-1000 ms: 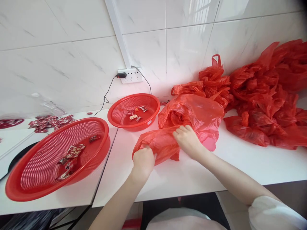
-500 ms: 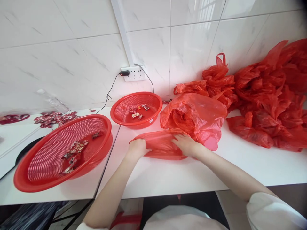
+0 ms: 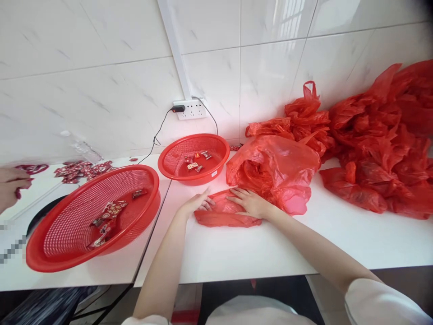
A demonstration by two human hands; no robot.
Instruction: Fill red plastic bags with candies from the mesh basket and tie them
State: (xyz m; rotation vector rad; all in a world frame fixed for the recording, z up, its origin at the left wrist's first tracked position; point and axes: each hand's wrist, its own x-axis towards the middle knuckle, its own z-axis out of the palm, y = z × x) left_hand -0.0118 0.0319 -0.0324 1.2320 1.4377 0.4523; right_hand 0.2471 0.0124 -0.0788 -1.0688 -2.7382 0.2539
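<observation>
1. Evidently the red plastic bag is the thing being handled: it lies low on the white surface, between the two hands, with a long fold along the near side.
2. The film looks thin and slack, so I would expect it to wrinkle or spring back if pressure came off one end. An uneven push from either side could skew the fold, and a hard pull might stretch or tear it.
3. Its far right part meets the larger crumpled bag under and behind the right wrist; where one ends is hard to tell. That contact could snag or drag both together.
4. The right hand rests on top, its fingers spread apart and laid over the bag's upper right part, with the near fold below them.
5. The left hand is at the opposite end, thumb standing away, fingertips over the left edge. Whether they pinch any film, I cannot tell.
6. Beyond the left hand stands the small red basket with a few wrapped sweets; a wide elbow or sleeve sweep leftward might knock the large red basket.
7. Farther left, another person's hand shows at the edge.
</observation>
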